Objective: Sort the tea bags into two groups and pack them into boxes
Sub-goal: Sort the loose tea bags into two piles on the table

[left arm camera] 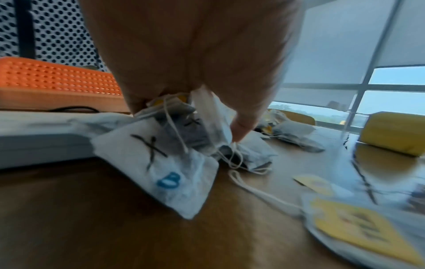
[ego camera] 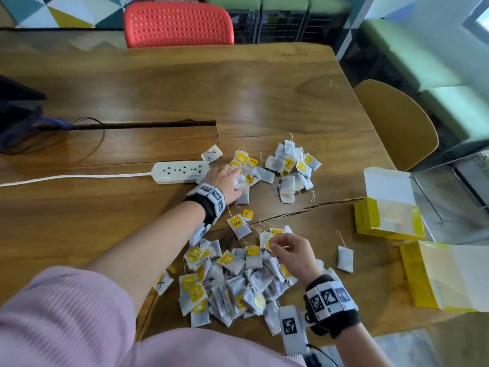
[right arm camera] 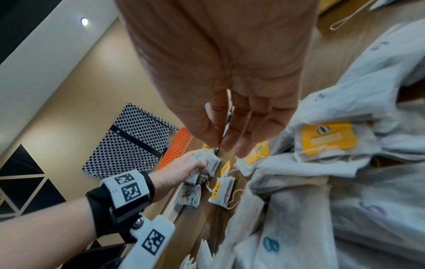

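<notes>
Many white tea bags, some with yellow tags and some marked with a black X, lie in three heaps on the wooden table (ego camera: 132, 207). My left hand (ego camera: 229, 178) reaches to the far middle heap (ego camera: 248, 165) beside the power strip and grips a bunch of X-marked tea bags (left arm camera: 156, 160), also seen from the right wrist (right arm camera: 207, 163). My right hand (ego camera: 274, 246) hovers over the big near heap (ego camera: 232, 284), thumb and forefinger pinching a yellow-tagged tea bag (ego camera: 266, 238). A third heap (ego camera: 291, 170) lies far right. Two open yellow boxes (ego camera: 389, 218) (ego camera: 444, 276) stand at the right.
A white power strip (ego camera: 182, 171) with its cable lies just left of my left hand. One loose tea bag (ego camera: 345, 258) lies near the boxes and another (ego camera: 239, 226) between the heaps. A red chair (ego camera: 178, 25) and a yellow chair (ego camera: 394, 123) stand at the table's edges.
</notes>
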Available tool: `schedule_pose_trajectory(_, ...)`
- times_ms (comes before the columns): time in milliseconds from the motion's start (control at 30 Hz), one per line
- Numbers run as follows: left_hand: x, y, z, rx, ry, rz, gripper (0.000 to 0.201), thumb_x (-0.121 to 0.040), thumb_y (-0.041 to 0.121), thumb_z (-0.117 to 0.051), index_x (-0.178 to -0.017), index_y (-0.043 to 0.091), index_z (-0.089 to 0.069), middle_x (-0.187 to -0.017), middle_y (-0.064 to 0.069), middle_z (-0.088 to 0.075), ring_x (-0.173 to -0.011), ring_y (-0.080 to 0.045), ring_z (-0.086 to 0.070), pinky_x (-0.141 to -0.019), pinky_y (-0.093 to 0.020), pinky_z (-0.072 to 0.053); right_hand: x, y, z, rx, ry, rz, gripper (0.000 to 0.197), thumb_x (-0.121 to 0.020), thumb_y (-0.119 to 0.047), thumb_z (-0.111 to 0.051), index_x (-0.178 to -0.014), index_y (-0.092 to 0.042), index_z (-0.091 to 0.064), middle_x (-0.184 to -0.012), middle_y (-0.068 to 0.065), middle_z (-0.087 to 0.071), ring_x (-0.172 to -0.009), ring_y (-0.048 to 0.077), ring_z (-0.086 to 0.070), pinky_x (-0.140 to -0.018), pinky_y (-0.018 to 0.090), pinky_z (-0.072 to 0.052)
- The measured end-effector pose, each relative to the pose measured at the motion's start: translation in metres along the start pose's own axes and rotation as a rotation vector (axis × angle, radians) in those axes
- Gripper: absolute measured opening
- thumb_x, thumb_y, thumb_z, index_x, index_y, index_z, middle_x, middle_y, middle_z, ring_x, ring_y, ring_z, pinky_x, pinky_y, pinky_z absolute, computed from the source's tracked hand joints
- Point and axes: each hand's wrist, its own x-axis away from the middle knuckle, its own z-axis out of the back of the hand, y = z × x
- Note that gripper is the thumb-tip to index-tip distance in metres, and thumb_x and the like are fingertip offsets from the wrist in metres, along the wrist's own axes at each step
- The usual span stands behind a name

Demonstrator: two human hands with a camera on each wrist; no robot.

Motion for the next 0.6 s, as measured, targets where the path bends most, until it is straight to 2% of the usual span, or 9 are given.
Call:
schedule_pose_trajectory(100,0.016,0.013,-0.014,-0.022,0.051,0.103,0.064,-0.088,0.044,-0.05,-0.146,0.025,-0.03,-0.145,-0.013,-0.04,-0.125,-0.035,-0.041,-0.101,-0.042,-0.035,0.001,0.002,0.004,-0.024,0.022,-0.021,0.006,-0.085,-0.011,-0.066,-0.082,-0.015,-0.069,-0.075,0.0,-0.07,-0.066,0.011,-0.067,-0.063,0.03,-0.054)
schedule_pose_trajectory(167,0.025,0.017,-0.018,0.023,0.091,0.182,0.065,-0.088,0.042,-0.052,-0.146,0.023,-0.03,-0.145,-0.014,-0.038,-0.128,-0.034,-0.039,-0.103,-0.042,-0.034,0.002,0.003,0.007,-0.019,0.028,-0.021,0.007,-0.085,-0.012,-0.066,-0.082,-0.017,-0.069,-0.077,0.002,-0.071,-0.067,0.014,-0.067,-0.066,0.032,-0.056)
schedule_pose_trajectory(233,0.032,0.016,-0.016,0.087,0.155,0.195,0.068,-0.088,0.042,-0.054,-0.147,0.02,-0.027,-0.149,-0.015,-0.033,-0.135,-0.033,-0.033,-0.107,-0.044,-0.031,0.002,0.004,0.012,-0.021,0.031,-0.017,0.009,-0.085,-0.011,-0.066,-0.081,-0.019,-0.069,-0.079,0.002,-0.071,-0.07,0.019,-0.068,-0.066,0.032,-0.056)
schedule_pose_trajectory(300,0.042,0.012,-0.009,0.167,0.27,0.15,0.071,-0.088,0.042,-0.056,-0.148,0.016,-0.028,-0.149,-0.018,-0.034,-0.138,-0.032,-0.032,-0.11,-0.044,-0.03,0.001,0.005,0.016,-0.019,0.042,-0.006,0.01,-0.086,-0.012,-0.066,-0.081,-0.021,-0.07,-0.08,0.001,-0.071,-0.072,0.022,-0.068,-0.066,0.034,-0.057)
schedule_pose_trajectory(367,0.059,0.005,-0.001,0.33,0.407,0.098,0.061,-0.089,0.034,-0.06,-0.141,0.011,-0.041,-0.142,-0.016,-0.044,-0.131,-0.029,-0.042,-0.107,-0.043,-0.036,0.001,0.007,0.02,-0.018,0.054,0.003,0.012,-0.086,-0.012,-0.066,-0.08,-0.022,-0.069,-0.08,0.001,-0.071,-0.072,0.021,-0.067,-0.068,0.038,-0.058)
schedule_pose_trajectory(433,0.084,-0.007,0.003,0.5,0.492,0.062,0.04,-0.088,0.024,-0.062,-0.127,0.013,-0.056,-0.13,-0.01,-0.053,-0.117,-0.026,-0.054,-0.095,-0.041,-0.046,0.001,0.01,0.022,-0.01,0.06,0.01,0.012,-0.086,-0.013,-0.066,-0.081,-0.024,-0.068,-0.081,0.001,-0.071,-0.075,0.021,-0.067,-0.07,0.038,-0.057)
schedule_pose_trajectory(467,0.097,-0.014,0.003,0.551,0.492,0.054,0.031,-0.088,0.02,-0.062,-0.119,0.015,-0.061,-0.123,-0.007,-0.056,-0.108,-0.023,-0.058,-0.087,-0.038,-0.05,0.001,0.012,0.022,0.0,0.064,0.013,0.012,-0.086,-0.014,-0.067,-0.081,-0.024,-0.068,-0.082,0.0,-0.07,-0.077,0.021,-0.067,-0.071,0.037,-0.057)
schedule_pose_trajectory(533,0.124,-0.028,-0.003,0.59,0.408,0.032,0.018,-0.087,0.016,-0.063,-0.104,0.019,-0.067,-0.108,-0.001,-0.061,-0.093,-0.017,-0.061,-0.076,-0.035,-0.053,0.005,0.016,0.021,0.026,0.073,0.024,0.009,-0.086,-0.016,-0.068,-0.083,-0.025,-0.067,-0.081,-0.004,-0.07,-0.076,0.017,-0.067,-0.071,0.033,-0.056)
schedule_pose_trajectory(600,0.146,-0.038,-0.008,0.583,0.256,0.014,0.012,-0.085,0.023,-0.064,-0.096,0.026,-0.068,-0.098,0.006,-0.064,-0.086,-0.012,-0.062,-0.077,-0.037,-0.054,0.009,0.019,0.018,0.086,0.071,0.048,0.006,-0.085,-0.017,-0.068,-0.085,-0.023,-0.067,-0.081,-0.007,-0.069,-0.074,0.011,-0.066,-0.068,0.025,-0.053)
